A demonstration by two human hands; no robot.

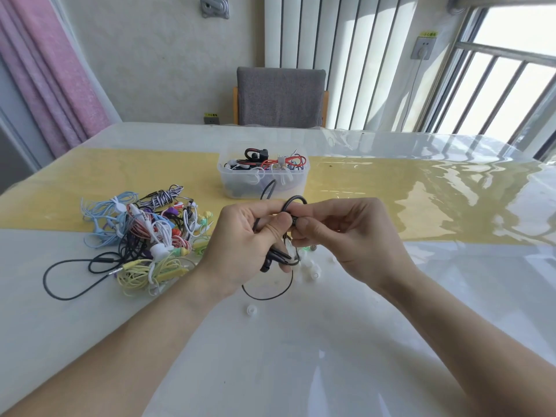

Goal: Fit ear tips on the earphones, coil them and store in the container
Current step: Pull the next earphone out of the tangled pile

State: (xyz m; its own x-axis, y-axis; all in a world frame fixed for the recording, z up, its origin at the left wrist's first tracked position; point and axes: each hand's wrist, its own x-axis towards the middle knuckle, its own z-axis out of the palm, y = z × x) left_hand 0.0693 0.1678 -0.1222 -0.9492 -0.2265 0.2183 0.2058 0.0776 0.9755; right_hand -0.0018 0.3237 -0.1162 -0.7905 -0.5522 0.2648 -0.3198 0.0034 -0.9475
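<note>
Head view: black earphones, cable looped and hanging; left hand grips them, right hand pinches one earbud.

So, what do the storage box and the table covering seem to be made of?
Storage box: likely translucent, frosted plastic; the cables inside show dimly through its wall. Table covering: apparently a clear, glossy plastic sheet; it mirrors the window and wrinkles over the yellow runner.

Both forearms reach forward, hands meeting. The left hand is curled closed; the right hand seemingly pinches with thumb and fingertips.
</note>
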